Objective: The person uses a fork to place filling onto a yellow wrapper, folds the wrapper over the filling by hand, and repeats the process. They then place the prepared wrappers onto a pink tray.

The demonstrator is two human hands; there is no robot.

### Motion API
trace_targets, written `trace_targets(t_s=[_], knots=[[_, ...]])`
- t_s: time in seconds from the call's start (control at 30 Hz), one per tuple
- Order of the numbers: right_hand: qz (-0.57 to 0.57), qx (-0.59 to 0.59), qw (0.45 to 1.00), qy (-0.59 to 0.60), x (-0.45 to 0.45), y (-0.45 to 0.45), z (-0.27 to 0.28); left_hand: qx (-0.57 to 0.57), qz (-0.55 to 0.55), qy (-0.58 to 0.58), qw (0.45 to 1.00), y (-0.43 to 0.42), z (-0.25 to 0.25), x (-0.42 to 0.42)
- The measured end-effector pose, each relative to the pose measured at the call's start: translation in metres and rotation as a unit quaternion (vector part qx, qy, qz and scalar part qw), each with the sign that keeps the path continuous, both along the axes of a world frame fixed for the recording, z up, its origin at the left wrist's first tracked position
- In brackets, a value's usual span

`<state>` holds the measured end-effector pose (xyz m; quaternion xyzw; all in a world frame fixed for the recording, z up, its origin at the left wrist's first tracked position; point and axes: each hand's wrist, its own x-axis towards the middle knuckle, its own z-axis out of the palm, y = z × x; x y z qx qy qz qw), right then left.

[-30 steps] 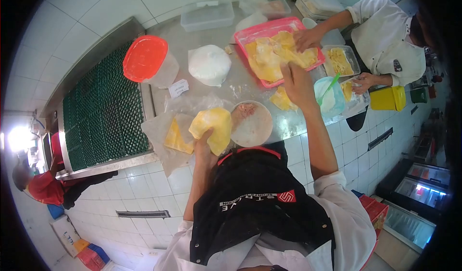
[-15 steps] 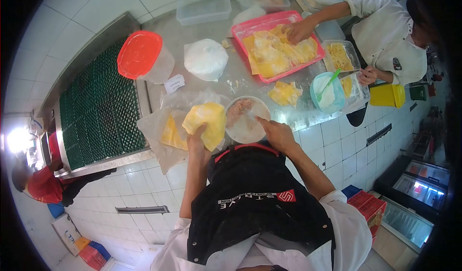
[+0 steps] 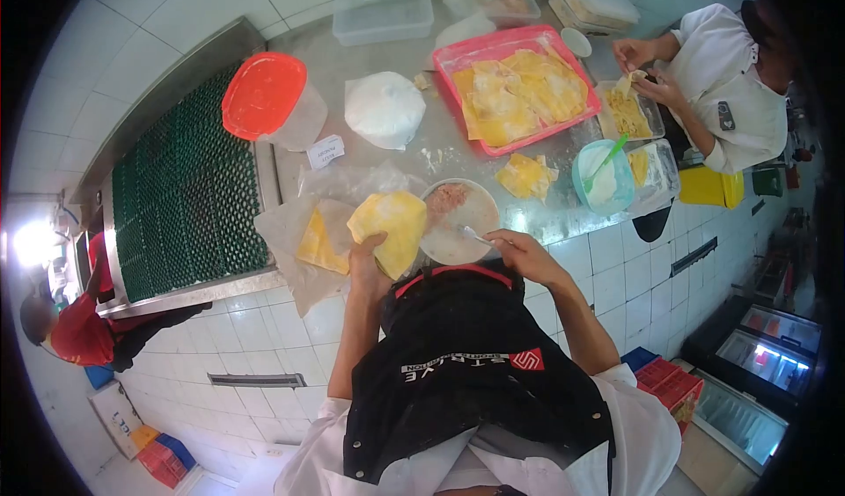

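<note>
Ctr (image 3: 308, 47) | 1 pink tray (image 3: 480, 45) | 1 mince bowl (image 3: 451, 248) | L hand (image 3: 369, 261) grips yel. dough (image 3: 390, 221) | R hand (image 3: 525, 257) grips 1 utensil (image 3: 478, 235)

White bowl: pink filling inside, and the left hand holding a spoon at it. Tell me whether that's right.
Wrong hand: the head view shows the right hand holding the spoon at the white bowl, with pink filling inside.

A yellow dough sheet (image 3: 394, 223) is hiding the left hand's (image 3: 370, 260) fingers, the right hand (image 3: 523, 255) is covering part of the spoon (image 3: 472, 232), and the paper label's (image 3: 326, 151) print is blurring.
</note>
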<state>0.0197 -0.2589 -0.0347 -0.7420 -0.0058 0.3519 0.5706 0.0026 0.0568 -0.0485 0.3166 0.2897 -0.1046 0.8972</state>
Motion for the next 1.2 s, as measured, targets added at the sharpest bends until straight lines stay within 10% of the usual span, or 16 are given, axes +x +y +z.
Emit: trace_targets(t_s=[0.53, 1.2], knots=[[0.039, -0.037, 0.948, -0.314, 0.006, 0.021, 0.050, -0.280, -0.074, -0.107, 0.951, 0.000, 0.013, -0.009], [0.140, -0.271, 0.902, -0.307, 0.003, 0.032, -0.020, -0.067, 0.044, -0.071, 0.994, 0.036, 0.012, -0.015]])
